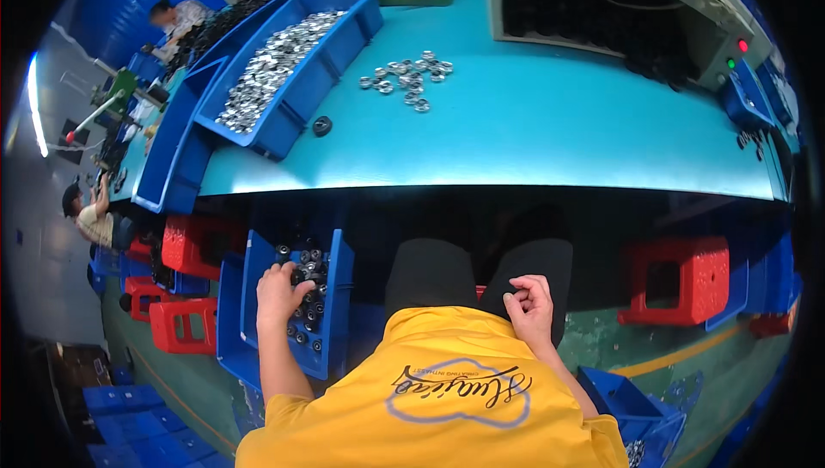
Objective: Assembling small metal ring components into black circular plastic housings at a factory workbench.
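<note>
My left hand reaches into a blue plastic bin standing low at my left side. Its thumb is spread from the fingers, and it rests over small black round parts with metal centres. Part of the fingers is hidden against the bin's contents, but nothing is visibly gripped. Over my right thigh, my right hand is loosely curled with nothing showing in it. On the teal worktable ahead lie several loose shiny metal rings, and one black round part sits apart from them.
A long blue bin full of metal pieces stands at the table's left, beside another blue bin. A machine with a dark opening occupies the back right. Red stools flank me. Other people work at the left.
</note>
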